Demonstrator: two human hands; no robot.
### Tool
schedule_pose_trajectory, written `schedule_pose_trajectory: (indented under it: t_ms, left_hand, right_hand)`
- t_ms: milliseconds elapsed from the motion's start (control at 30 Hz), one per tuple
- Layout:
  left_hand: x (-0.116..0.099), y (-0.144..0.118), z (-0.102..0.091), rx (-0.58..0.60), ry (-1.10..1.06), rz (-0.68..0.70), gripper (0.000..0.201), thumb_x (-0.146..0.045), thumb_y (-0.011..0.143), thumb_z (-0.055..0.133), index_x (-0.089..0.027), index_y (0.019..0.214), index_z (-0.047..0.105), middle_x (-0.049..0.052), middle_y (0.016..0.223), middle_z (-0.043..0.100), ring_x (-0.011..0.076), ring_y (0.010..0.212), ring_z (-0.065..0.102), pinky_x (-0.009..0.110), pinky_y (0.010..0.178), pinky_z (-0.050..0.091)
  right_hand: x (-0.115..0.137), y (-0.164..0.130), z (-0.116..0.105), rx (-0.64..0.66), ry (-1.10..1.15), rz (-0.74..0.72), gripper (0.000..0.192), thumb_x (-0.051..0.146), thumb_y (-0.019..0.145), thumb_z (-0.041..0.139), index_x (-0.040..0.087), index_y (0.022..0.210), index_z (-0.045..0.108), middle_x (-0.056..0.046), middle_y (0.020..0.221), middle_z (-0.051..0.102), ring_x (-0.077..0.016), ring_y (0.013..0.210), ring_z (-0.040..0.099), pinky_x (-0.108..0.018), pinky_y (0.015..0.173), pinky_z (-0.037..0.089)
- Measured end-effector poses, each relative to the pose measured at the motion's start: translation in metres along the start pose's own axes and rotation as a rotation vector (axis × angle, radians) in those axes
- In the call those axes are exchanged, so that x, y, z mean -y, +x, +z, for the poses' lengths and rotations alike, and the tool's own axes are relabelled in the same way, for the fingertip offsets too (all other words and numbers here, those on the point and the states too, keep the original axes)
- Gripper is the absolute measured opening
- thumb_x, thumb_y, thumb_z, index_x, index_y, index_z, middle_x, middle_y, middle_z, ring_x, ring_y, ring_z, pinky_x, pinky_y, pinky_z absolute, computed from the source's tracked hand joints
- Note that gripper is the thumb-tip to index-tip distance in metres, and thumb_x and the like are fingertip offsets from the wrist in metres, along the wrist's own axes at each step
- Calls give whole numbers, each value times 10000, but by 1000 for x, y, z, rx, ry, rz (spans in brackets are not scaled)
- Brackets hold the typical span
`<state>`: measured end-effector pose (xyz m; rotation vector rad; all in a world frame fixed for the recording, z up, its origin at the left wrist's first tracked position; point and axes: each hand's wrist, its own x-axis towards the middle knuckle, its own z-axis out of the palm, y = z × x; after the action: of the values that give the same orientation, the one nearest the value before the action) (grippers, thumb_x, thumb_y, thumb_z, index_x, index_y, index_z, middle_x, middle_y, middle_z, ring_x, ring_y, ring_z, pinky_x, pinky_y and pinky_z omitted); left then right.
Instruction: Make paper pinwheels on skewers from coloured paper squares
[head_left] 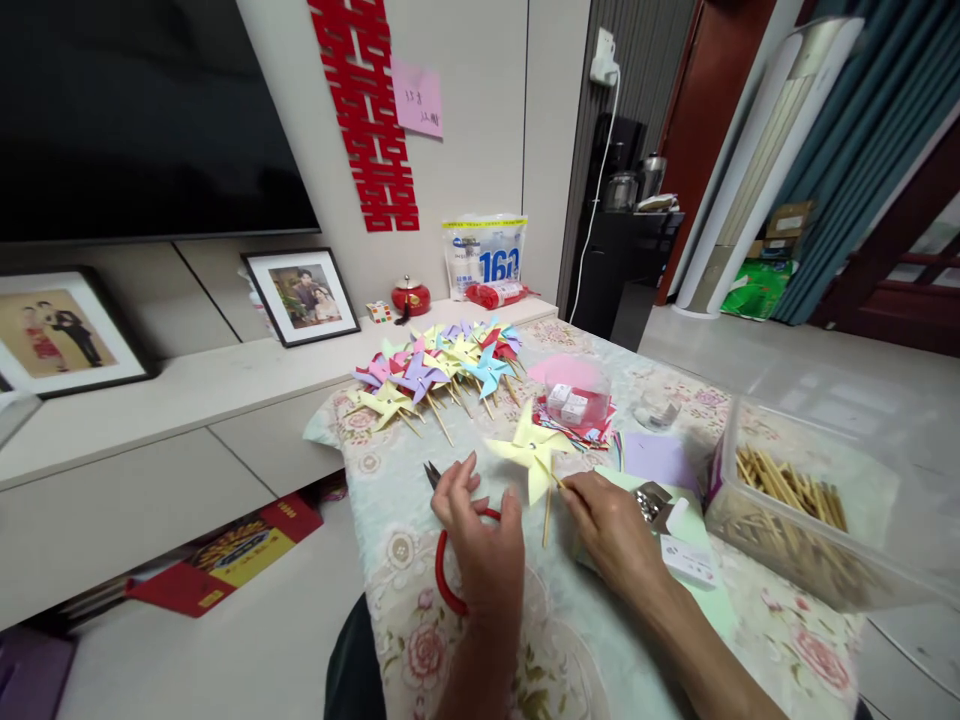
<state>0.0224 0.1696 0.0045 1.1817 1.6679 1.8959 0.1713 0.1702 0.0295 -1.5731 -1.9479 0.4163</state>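
Head view: left hand [480, 535] grips red-handled pliers [444, 560] on the desk [600, 640]; right hand [611, 525] pinches the stick of a yellow pinwheel [531, 450] held just above it. Likely the fastening step; next calls for bringing the plier tips to the pinwheel's hub.

The left hand [480, 540] is gripping red-handled pliers [444, 560] on the table [420, 640]. The right hand [611, 525] is pinching a yellow pinwheel [531, 450] by its stick. A pinwheel pile [442, 365] is lying far left, a stick box [795, 500] sitting right.
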Motion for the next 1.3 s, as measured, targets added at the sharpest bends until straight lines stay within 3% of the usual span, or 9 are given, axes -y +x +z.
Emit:
schedule_pose_trajectory:
  t_ms: [67, 167, 267, 400, 600, 800, 967, 1133, 1300]
  left_hand:
    - [0, -3, 3, 29, -96, -47, 407, -312, 785, 652, -186, 1172, 643, 153, 1257, 538, 237, 994, 621, 339, 732, 542]
    - [-2, -7, 7, 289, -252, -199, 224, -338, 783, 655, -170, 908, 735, 118, 1045, 654, 246, 972, 629, 334, 783, 523]
    - [-10, -10, 9, 489, -420, -435, 283, -378, 799, 679, -156, 955, 757, 57, 835, 678, 202, 815, 612, 295, 735, 491]
    - [-18, -9, 11, 497, -589, -557, 326, -395, 701, 794, -132, 892, 772, 33, 740, 674, 174, 743, 573, 263, 693, 455]
    - [-7, -5, 14, 395, -689, -603, 334, -392, 687, 798, -135, 896, 761, 62, 808, 704, 205, 812, 626, 289, 762, 479]
    - [6, -11, 17, 246, -503, -554, 341, -365, 738, 716, -149, 1002, 708, 72, 894, 713, 185, 740, 641, 279, 688, 501]
    - [7, -22, 19, 188, -238, -378, 191, -194, 748, 612, -189, 933, 660, 41, 790, 669, 176, 633, 601, 300, 628, 498]
    - [-1, -27, 17, 138, -120, -5, 269, -88, 811, 451, -195, 971, 638, 132, 1060, 654, 220, 849, 634, 368, 770, 524]
    - [1, -25, 17, 125, -77, 30, 322, -66, 817, 416, -182, 1007, 649, 163, 1134, 629, 229, 877, 637, 370, 758, 536]
  right_hand:
    - [-2, 1, 2, -38, 212, 32, 265, 344, 961, 453, 199, 827, 629, -42, 799, 646, -212, 780, 595, -293, 717, 393]
    - [1, 3, 4, 13, 442, 113, 308, 447, 922, 493, 209, 769, 616, -8, 707, 609, -194, 693, 558, -281, 658, 390]
    - [9, 2, 5, 115, 569, 133, 312, 462, 883, 531, 206, 739, 633, -4, 689, 621, -191, 688, 559, -278, 666, 405]
    - [14, 1, 6, 149, 623, 117, 320, 464, 859, 551, 193, 727, 658, -12, 713, 637, -190, 716, 558, -275, 683, 412]
    - [8, 0, 17, 193, 587, 135, 297, 454, 840, 559, 186, 739, 640, 35, 610, 490, -141, 577, 421, -253, 551, 323]
    - [14, 18, 13, 85, 520, 146, 333, 469, 885, 507, 215, 671, 525, 48, 566, 466, -142, 543, 438, -252, 527, 337]
    - [22, 82, 14, 51, 306, 69, 208, 297, 907, 466, 210, 725, 518, 25, 656, 588, -144, 541, 559, -249, 539, 401]
    - [30, 142, 54, 78, 163, 41, 163, 100, 840, 576, 180, 699, 569, 36, 636, 583, -149, 615, 605, -273, 641, 459]
    - [41, 161, 97, 87, 59, 50, 189, 322, 965, 621, 140, 935, 661, -21, 911, 686, -164, 817, 663, -357, 776, 553]
